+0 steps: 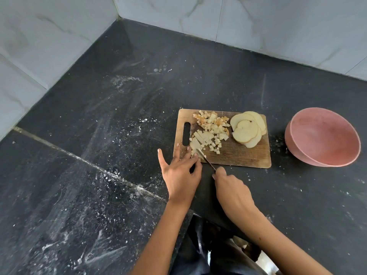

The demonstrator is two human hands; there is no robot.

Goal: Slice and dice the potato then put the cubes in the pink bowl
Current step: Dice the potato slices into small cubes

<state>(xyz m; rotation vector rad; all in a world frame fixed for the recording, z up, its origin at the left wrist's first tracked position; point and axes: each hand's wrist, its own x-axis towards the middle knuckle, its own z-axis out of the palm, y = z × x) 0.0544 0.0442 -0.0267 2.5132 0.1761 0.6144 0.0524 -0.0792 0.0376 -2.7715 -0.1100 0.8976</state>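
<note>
A wooden cutting board (238, 155) lies on the dark counter. On it are a pile of potato cubes (212, 124), several potato strips (198, 140) near the handle slot, and a stack of round potato slices (248, 129) at its right end. My left hand (179, 171) rests on the board's near left corner, its straight fingertips pressing the strips. My right hand (231, 189) grips a knife (208, 161) whose blade crosses the strips beside my left fingertips. The pink bowl (322, 136) stands empty to the right of the board.
The black stone counter (119, 116) is dusted with white specks and has a raised seam running diagonally at the left. Grey tiled walls (278, 22) close the corner behind. The counter's front edge lies just below my forearms.
</note>
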